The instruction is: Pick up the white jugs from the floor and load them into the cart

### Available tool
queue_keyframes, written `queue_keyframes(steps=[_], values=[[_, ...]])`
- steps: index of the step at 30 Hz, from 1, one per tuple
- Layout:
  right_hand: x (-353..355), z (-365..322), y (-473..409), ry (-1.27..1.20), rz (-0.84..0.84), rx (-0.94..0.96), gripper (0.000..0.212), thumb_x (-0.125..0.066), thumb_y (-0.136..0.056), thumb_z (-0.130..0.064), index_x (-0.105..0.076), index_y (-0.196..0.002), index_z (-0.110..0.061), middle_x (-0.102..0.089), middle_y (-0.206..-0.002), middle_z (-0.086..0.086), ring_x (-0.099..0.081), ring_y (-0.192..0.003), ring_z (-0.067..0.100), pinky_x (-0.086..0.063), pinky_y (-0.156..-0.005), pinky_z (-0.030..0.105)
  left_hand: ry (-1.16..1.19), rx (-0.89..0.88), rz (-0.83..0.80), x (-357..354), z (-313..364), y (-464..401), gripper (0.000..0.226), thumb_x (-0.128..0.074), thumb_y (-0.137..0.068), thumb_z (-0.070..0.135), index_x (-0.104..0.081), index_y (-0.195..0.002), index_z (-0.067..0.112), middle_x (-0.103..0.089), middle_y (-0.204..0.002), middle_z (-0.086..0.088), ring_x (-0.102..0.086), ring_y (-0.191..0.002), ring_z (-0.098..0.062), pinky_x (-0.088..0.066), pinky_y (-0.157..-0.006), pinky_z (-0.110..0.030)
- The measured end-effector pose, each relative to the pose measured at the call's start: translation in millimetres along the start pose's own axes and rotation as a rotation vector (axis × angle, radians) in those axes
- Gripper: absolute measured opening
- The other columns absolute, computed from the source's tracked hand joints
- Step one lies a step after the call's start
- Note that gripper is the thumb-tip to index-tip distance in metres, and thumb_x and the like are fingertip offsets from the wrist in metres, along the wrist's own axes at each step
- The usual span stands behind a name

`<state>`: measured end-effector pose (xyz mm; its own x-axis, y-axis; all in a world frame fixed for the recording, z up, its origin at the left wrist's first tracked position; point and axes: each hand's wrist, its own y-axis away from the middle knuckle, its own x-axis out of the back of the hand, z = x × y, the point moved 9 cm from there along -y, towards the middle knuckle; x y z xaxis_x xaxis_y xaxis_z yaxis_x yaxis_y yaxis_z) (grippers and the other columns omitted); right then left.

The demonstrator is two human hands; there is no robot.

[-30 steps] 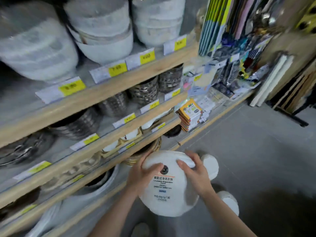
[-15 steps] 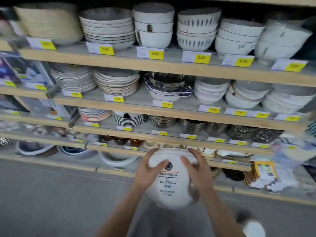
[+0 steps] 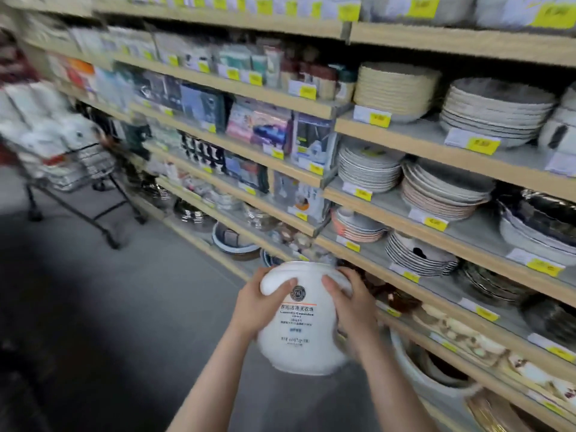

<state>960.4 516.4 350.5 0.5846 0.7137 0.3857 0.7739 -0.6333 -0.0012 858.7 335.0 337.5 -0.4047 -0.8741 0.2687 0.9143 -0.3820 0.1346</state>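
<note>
We hold one white jug (image 3: 300, 322) in the air with our two hands: the left hand (image 3: 258, 302) grips its left side, the right hand (image 3: 350, 302) grips its right side, both thumbs on its front. One cart (image 3: 67, 157), already piled with white goods, stands far at the left on the floor (image 3: 124, 307). Shelves (image 3: 405, 182) with stacked plates run along the right.

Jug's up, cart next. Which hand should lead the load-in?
Left, probably. The cart stands far left, on the left hand's side; the right hand grips the white jug's shelf-side flank.
</note>
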Motion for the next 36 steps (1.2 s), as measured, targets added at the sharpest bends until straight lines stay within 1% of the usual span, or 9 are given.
queue_keyframes(steps=[3, 5, 10, 15, 18, 23, 27, 31, 36], values=[[-78, -38, -23, 0.011, -0.074, 0.048, 0.066, -0.053, -0.059, -0.075, -0.057, -0.110, -0.033, -0.064, -0.108, -0.011, -0.059, -0.103, 0.013, -0.047, -0.093, 0.040, 0.022, 0.026, 0.122, 80, -11, -20, 0.056, -0.065, -0.053, 0.072, -0.062, -0.098, 0.038, -0.070, -0.096, 0.015, -0.066, -0.093, -0.008, -0.053, -0.087, -0.038], [-126, -63, -38, 0.028, -0.130, 0.075, 0.061, -0.050, -0.056, -0.076, -0.054, -0.102, -0.036, -0.061, -0.104, -0.013, -0.057, -0.102, 0.013, -0.044, -0.093, 0.036, 0.049, 0.050, 0.188, 125, -19, -36, 0.050, -0.065, -0.052, 0.070, -0.063, -0.091, 0.039, -0.070, -0.092, 0.016, -0.066, -0.090, -0.007, -0.054, -0.086, -0.037], [-241, -104, -90, 0.075, -0.260, 0.132, 0.059, -0.048, -0.055, -0.076, -0.054, -0.097, -0.034, -0.062, -0.098, -0.010, -0.058, -0.096, 0.015, -0.045, -0.084, 0.033, 0.090, 0.094, 0.313, 219, -43, -89, 0.046, -0.069, -0.059, 0.063, -0.064, -0.094, 0.034, -0.071, -0.092, 0.012, -0.067, -0.088, -0.008, -0.054, -0.083, -0.035], [-362, -131, -156, 0.092, -0.399, 0.164, 0.066, -0.045, -0.056, -0.079, -0.051, -0.099, -0.029, -0.062, -0.102, -0.006, -0.058, -0.096, 0.017, -0.041, -0.080, 0.032, 0.096, 0.123, 0.424, 301, -77, -164, 0.021, -0.071, -0.079, 0.046, -0.062, -0.094, 0.035, -0.069, -0.093, 0.015, -0.064, -0.089, -0.002, -0.048, -0.073, -0.020], [-433, -151, -197, 0.145, -0.503, 0.178, 0.069, -0.045, -0.058, -0.081, -0.049, -0.100, -0.027, -0.062, -0.106, -0.002, -0.058, -0.100, 0.021, -0.040, -0.081, 0.033, 0.116, 0.163, 0.473, 350, -90, -207, 0.024, -0.070, -0.078, 0.049, -0.061, -0.098, 0.039, -0.068, -0.095, 0.017, -0.064, -0.090, 0.000, -0.049, -0.075, -0.021], [-543, -207, -253, 0.162, -0.608, 0.215, 0.065, -0.045, -0.058, -0.078, -0.047, -0.096, -0.025, -0.063, -0.100, -0.004, -0.058, -0.093, 0.020, -0.034, -0.072, 0.030, 0.127, 0.199, 0.589, 441, -104, -276, 0.048, -0.064, -0.060, 0.068, -0.060, -0.099, 0.040, -0.069, -0.097, 0.015, -0.065, -0.092, -0.006, -0.053, -0.083, -0.030], [-629, -234, -284, 0.150, -0.657, 0.266, 0.063, -0.046, -0.061, -0.079, -0.048, -0.101, -0.030, -0.061, -0.107, -0.004, -0.058, -0.099, 0.020, -0.043, -0.085, 0.038, 0.123, 0.216, 0.632, 511, -119, -321, 0.055, -0.063, -0.058, 0.071, -0.058, -0.104, 0.043, -0.067, -0.102, 0.015, -0.065, -0.093, -0.006, -0.054, -0.084, -0.031], [-716, -265, -306, 0.105, -0.717, 0.311, 0.067, -0.049, -0.061, -0.076, -0.052, -0.116, -0.037, -0.056, -0.120, -0.007, -0.054, -0.109, 0.012, -0.042, -0.098, 0.038, 0.124, 0.195, 0.647, 584, -138, -367, 0.037, -0.065, -0.066, 0.059, -0.057, -0.101, 0.051, -0.066, -0.101, 0.021, -0.062, -0.092, 0.004, -0.046, -0.075, -0.015], [-833, -312, -328, 0.046, -0.717, 0.298, 0.069, -0.051, -0.062, -0.075, -0.053, -0.121, -0.040, -0.053, -0.124, -0.010, -0.050, -0.114, 0.010, -0.040, -0.098, 0.035, 0.121, 0.145, 0.608, 698, -167, -432, 0.037, -0.067, -0.070, 0.057, -0.053, -0.105, 0.056, -0.062, -0.109, 0.023, -0.061, -0.097, 0.002, -0.047, -0.078, -0.015]])
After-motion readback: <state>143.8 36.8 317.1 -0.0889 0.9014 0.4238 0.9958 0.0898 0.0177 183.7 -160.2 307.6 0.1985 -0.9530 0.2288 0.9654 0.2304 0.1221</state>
